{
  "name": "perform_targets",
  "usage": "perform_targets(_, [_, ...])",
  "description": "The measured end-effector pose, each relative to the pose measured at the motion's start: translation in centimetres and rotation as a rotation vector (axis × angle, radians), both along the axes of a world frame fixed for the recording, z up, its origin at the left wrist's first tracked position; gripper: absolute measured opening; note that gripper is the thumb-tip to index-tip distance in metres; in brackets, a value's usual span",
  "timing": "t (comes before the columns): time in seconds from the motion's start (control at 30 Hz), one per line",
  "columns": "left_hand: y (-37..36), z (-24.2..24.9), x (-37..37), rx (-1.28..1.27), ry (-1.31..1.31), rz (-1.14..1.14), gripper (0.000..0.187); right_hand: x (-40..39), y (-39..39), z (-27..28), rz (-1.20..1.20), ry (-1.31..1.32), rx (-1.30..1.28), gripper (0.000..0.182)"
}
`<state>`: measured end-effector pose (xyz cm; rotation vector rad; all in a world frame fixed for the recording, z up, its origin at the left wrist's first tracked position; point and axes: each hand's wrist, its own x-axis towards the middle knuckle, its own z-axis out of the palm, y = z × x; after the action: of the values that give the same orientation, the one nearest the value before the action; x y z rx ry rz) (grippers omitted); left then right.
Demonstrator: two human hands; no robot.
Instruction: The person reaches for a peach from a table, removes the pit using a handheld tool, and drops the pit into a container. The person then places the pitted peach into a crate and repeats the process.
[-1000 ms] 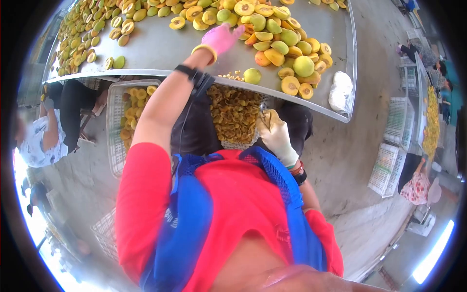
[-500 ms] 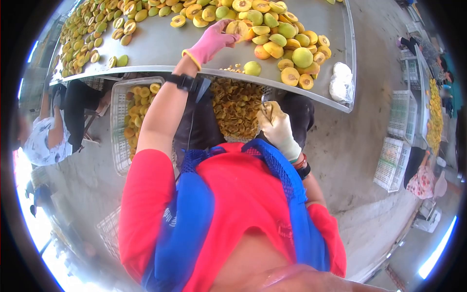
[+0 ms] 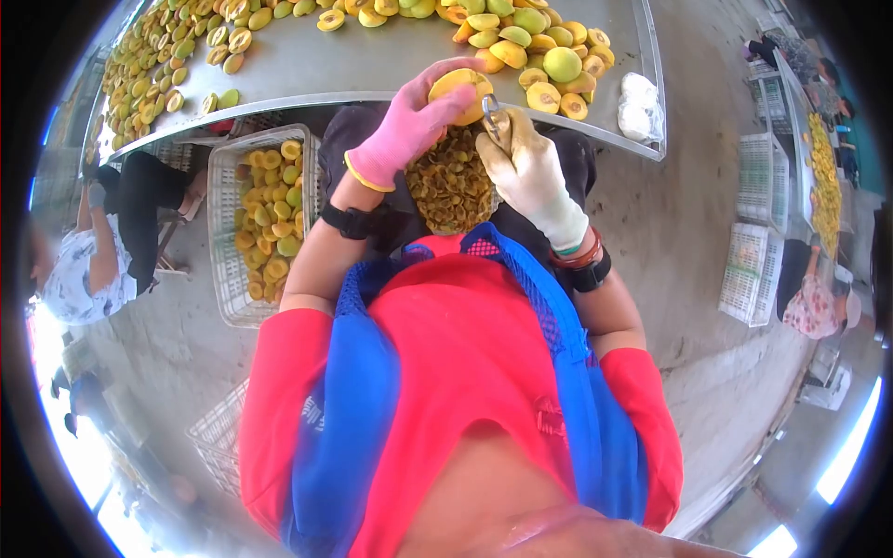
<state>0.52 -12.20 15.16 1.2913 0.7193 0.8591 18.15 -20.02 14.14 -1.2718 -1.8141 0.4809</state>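
Observation:
My left hand (image 3: 406, 126), in a pink glove, grips a yellow peach half (image 3: 458, 93) in front of the table's near edge. Close to the fruit's right side is my right hand (image 3: 532, 172) in a stained white glove. Its fingers are wrapped round a small metal pitting tool (image 3: 489, 107), whose looped tip points up beside the peach half. Below both hands, between my knees, a heap of brownish fruit scraps (image 3: 453, 191) fills a container whose rim is mostly hidden.
The metal table (image 3: 307, 76) carries whole and halved peaches (image 3: 562, 63) and a white plastic-wrapped bundle (image 3: 640, 107). At my left stands a crate (image 3: 221, 223) of peach halves (image 3: 270, 219). A person (image 3: 88, 265) sits farther left; stacked crates (image 3: 750, 274) stand right.
My left hand has drawn the peach half from over the table towards me. My right hand has risen with the tool to meet it. The view has shifted slightly.

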Motion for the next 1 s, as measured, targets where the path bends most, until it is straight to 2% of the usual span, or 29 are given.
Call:
perform_targets(0.07, [-0.6, -1.3, 0.7, 0.010, -0.055, 0.035, 0.042, -0.6, -0.4, -0.5, -0.002, 0.060, -0.085, 0.019])
perform_targets(0.1, [-0.8, -1.8, 1.5, 0.126, -0.108, 0.102, 0.048, -1.1, -0.7, -0.4, -0.018, 0.134, -0.159, 0.020])
perform_targets(0.3, [-2.2, -2.3, 2.3, 0.018, -0.336, 0.111, 0.054, -1.4, -1.3, -0.2, -0.039, 0.113, -0.060, 0.018])
perform_targets(0.4, [-2.7, -2.3, 2.4, 0.071, -0.296, 0.152, 0.058, -1.4, -1.3, -0.1, -0.019, 0.086, 0.003, 0.017])
perform_targets(0.5, [-2.5, -2.5, 2.2, 0.296, -0.172, 0.218, 0.061, -1.5, -1.4, -0.5, -0.031, 0.079, -0.037, 0.016])
perform_targets(0.6, [-2.8, -1.5, 2.4, 0.274, -0.303, 0.130, 0.064, -1.1, -0.7, -0.8, 0.051, -0.298, 0.288, 0.015])
perform_targets(0.7, [-3.2, -0.9, 2.8, 0.165, -0.353, 0.128, 0.069, -2.0, -1.6, 0.2, 0.002, 0.676, -0.599, 0.013])
perform_targets(0.8, [-3.1, -1.1, 3.1, 0.139, -0.334, 0.142, 0.074, -1.6, -2.1, 1.6, 0.096, 0.782, -0.730, 0.011])
perform_targets(0.9, [-3.6, -0.5, 3.4, 0.128, -0.274, 0.170, 0.077, -2.9, -1.7, -1.2, 0.085, 0.635, -0.322, 0.009])
perform_targets(1.0, [-3.3, -0.8, 3.5, 0.090, -0.310, 0.132, 0.079, -1.9, -2.2, 0.0, 0.066, 0.689, -0.643, 0.009])
